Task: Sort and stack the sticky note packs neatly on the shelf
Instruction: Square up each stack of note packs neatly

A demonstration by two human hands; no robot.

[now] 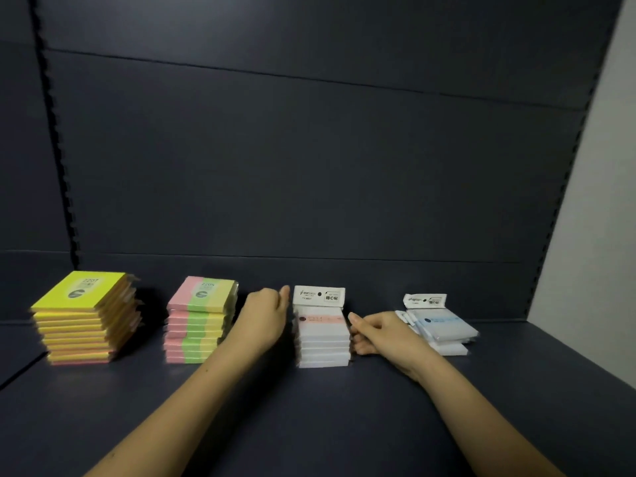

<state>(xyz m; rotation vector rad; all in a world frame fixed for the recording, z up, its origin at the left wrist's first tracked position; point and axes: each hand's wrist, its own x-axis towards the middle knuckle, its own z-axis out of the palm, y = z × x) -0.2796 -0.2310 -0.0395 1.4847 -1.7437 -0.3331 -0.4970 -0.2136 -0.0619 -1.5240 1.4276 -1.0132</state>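
Left hand (pixel 266 316) & right hand (pixel 373 333) flanking white pack stack (pixel 321 339), prob. touching sides

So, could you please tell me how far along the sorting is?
Mostly done: yellow stack and pink-green stack stand sorted. In hand: left hand and right hand flank the white stack, apparently squaring it. Left: the blue-white stack looks askew.

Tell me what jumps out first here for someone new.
Four stacks of sticky note packs line the dark shelf. The neon yellow stack at far left is brightest. At centre, the left hand and right hand flank the white stack, squaring it.
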